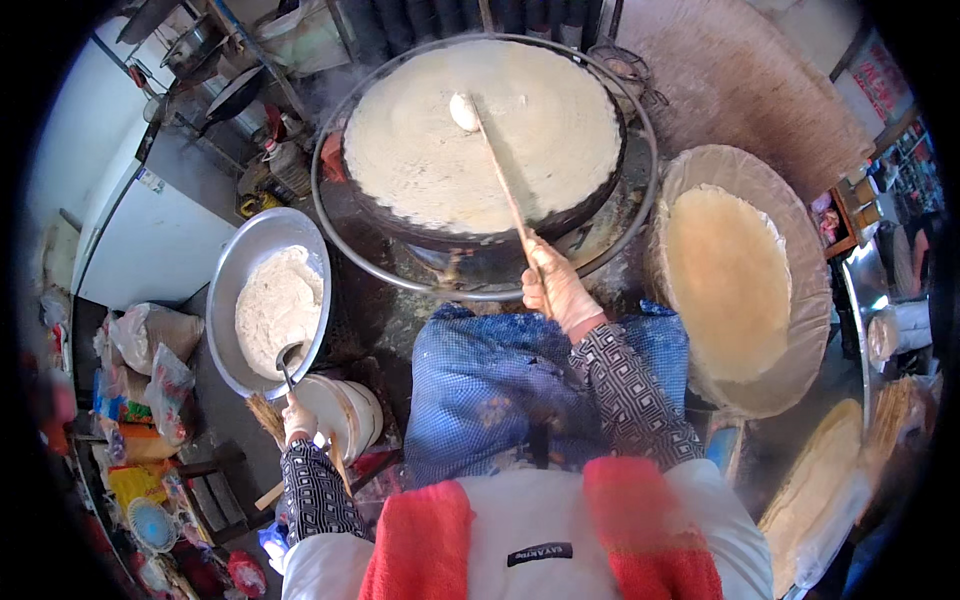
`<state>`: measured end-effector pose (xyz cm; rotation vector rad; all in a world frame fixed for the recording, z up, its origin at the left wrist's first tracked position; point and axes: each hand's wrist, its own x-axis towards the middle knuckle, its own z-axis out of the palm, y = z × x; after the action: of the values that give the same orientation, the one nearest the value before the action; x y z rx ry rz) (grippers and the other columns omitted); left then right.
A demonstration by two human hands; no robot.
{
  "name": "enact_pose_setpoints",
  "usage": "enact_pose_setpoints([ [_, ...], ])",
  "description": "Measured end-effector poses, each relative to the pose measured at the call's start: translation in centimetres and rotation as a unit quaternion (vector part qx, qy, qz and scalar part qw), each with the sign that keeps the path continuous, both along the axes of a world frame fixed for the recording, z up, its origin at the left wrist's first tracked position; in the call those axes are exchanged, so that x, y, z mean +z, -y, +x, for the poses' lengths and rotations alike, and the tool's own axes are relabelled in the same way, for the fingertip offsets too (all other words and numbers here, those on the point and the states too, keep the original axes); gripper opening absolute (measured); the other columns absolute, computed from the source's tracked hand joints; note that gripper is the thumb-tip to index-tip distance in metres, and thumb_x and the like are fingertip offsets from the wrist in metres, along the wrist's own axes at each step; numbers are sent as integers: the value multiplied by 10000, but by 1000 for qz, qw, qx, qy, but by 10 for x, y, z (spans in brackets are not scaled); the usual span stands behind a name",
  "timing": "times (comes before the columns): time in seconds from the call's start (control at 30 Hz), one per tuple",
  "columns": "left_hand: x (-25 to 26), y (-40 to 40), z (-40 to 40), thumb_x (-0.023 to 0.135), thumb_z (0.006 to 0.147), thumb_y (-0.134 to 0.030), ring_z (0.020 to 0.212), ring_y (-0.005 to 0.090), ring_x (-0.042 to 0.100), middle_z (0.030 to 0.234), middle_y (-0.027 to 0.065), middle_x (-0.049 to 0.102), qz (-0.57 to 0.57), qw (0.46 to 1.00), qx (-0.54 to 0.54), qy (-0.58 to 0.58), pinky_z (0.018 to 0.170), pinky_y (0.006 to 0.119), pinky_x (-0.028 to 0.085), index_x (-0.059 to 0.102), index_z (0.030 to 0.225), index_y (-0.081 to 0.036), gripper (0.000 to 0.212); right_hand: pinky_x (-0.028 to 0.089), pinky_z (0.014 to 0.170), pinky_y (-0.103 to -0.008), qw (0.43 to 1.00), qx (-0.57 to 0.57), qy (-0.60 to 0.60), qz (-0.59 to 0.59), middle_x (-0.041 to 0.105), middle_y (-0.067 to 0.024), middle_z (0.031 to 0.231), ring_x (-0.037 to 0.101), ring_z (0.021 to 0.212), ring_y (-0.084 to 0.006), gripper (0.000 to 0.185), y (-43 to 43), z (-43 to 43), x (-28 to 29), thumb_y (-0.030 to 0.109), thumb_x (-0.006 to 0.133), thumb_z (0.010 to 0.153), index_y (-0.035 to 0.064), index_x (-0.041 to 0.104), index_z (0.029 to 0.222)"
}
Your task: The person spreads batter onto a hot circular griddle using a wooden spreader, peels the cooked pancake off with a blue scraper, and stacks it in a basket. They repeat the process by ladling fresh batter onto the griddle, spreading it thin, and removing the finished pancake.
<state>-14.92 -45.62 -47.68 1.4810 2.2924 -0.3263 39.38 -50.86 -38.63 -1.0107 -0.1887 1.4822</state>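
Observation:
My right hand [559, 285] is closed around the long wooden handle [504, 180] of a spreading tool. Its pale, batter-coated head [465, 112] rests on a wide layer of batter [420, 157], which covers most of a large round griddle [600, 202]. At the lower left, my left hand [298, 417] grips the handle of a metal ladle [288, 358]. The ladle's bowl is against the near side of a metal basin [225, 300] holding thick, pale batter [277, 315]. Part of the ladle's bowl is hidden in the basin.
A metal ring [420, 288] surrounds the griddle. On the right, a cloth-lined round basket [806, 300] holds browned flatbread [731, 285]. A white bucket [360, 412] and a straw brush [264, 416] are near my left hand. Plastic bags [169, 390] lie farther left.

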Motion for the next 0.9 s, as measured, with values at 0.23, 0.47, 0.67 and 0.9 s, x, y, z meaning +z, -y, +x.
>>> enact_pose_setpoints([
  [0.23,21,63,-1,532,887,-94,699,196,611,1035,155,649,240,947,47,208,621,298,508,245,1508,-88,684,359,324,-265,984,-166,1,61,509,-1,529,447,362,-107,411,36,-25,-9,236,576,963,201,503,1366],
  [0.47,172,7,203,505,953,-115,591,57,469,809,-11,521,224,801,35,554,483,185,381,264,1519,-156,617,358,280,-274,991,-130,22,-12,515,-8,513,456,330,-125,410,42,-48,-15,185,608,944,138,526,1342],
  [0.67,168,-95,357,549,942,-115,638,62,473,892,6,537,122,732,-97,663,504,195,401,222,1522,-91,666,344,312,-248,997,-69,41,-4,499,9,529,430,345,-95,425,48,-17,-8,182,608,943,119,515,1352],
  [0.9,119,-92,457,488,960,-66,643,159,519,929,101,540,57,747,-97,656,468,298,482,176,1510,-156,638,340,322,-244,999,-37,28,24,497,23,553,449,368,-93,421,51,-14,-15,200,578,961,116,500,1366],
])
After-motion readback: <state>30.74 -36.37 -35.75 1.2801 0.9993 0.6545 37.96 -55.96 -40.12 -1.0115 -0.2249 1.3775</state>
